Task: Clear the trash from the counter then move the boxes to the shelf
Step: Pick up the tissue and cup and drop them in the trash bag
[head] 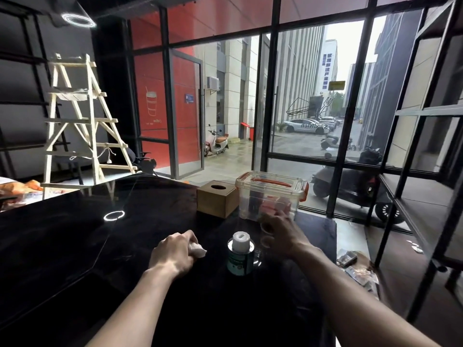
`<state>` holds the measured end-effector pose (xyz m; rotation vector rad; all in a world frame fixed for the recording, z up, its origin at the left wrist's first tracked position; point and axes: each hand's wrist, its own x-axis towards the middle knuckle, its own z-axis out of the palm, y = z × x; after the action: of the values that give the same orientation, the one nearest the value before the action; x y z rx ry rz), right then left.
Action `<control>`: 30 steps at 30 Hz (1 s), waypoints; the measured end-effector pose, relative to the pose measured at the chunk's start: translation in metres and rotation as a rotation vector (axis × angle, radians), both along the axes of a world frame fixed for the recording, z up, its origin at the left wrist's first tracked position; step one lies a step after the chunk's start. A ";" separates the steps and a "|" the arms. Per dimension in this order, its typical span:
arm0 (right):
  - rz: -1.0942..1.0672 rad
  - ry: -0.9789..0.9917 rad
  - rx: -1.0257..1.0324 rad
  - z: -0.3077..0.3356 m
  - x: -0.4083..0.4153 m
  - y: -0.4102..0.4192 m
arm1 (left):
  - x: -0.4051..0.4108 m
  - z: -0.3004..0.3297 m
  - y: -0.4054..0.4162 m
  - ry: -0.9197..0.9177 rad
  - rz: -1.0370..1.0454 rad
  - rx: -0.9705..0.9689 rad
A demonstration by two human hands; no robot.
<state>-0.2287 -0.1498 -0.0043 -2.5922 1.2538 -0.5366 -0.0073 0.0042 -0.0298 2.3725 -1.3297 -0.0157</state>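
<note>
My left hand (172, 251) rests on the black counter (75, 246), closed around a crumpled white tissue (199, 249). My right hand (280, 234) wraps its fingers around a clear glass cup (261, 249) just right of a small green bottle (240, 255) with a white cap. Behind them stand a wooden tissue box (216, 200) and a clear plastic box (270, 196) with orange latches and something pink inside. My right hand partly covers the lower front of the clear box.
A black metal shelf frame (411, 186) stands to the right of the counter. On the floor below it lie wrappers and small litter (355, 266). A wooden ladder shelf (80, 121) stands at the far left, with orange packets (22, 187) beside it. Glass walls are ahead.
</note>
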 end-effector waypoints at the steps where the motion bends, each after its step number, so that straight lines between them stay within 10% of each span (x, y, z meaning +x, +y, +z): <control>1: -0.004 -0.063 -0.032 0.006 0.001 0.001 | 0.001 0.000 0.001 0.004 0.011 -0.019; 9: 0.147 -0.328 -0.008 0.038 0.047 0.034 | 0.012 -0.011 0.006 -0.006 0.025 -0.067; 30: 0.259 0.177 -0.258 -0.012 0.064 0.057 | 0.017 -0.015 0.021 -0.024 0.021 -0.125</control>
<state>-0.1642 -0.0926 -0.0159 -3.0172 0.9232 -0.4531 0.0093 0.0251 -0.0451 2.2885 -1.2776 0.0992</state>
